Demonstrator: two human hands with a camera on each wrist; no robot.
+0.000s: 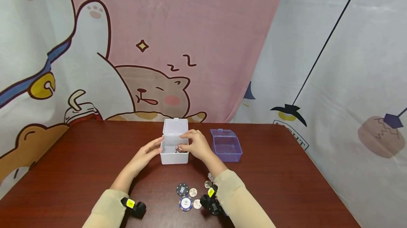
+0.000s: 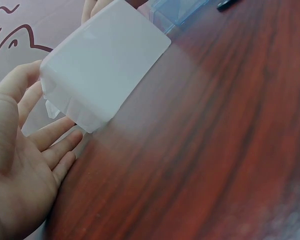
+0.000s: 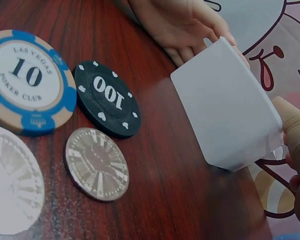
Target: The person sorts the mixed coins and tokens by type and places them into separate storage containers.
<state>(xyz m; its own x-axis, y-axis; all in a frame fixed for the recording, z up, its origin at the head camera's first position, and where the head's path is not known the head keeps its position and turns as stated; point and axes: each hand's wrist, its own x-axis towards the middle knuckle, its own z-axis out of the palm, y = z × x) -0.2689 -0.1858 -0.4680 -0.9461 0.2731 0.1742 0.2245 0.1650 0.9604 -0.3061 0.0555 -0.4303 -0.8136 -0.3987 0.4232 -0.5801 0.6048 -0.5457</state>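
A white lidded box stands on the table, its lid tipped back. My left hand rests its extended fingertips along the box's left side; in the left wrist view its fingers are spread by the box. Over the box's right part is my right hand, thumb and index finger apart at the opening. Just below that thumb, small reddish and shiny pieces show inside the box; their kind is too small to tell. The box wall hides some right fingertips in the right wrist view.
To the right stands an opened purple see-through box. Nearer me lie a black 100 poker chip, a blue-and-white 10 chip, another black chip and several silvery coins. The right sleeve partly covers this group.
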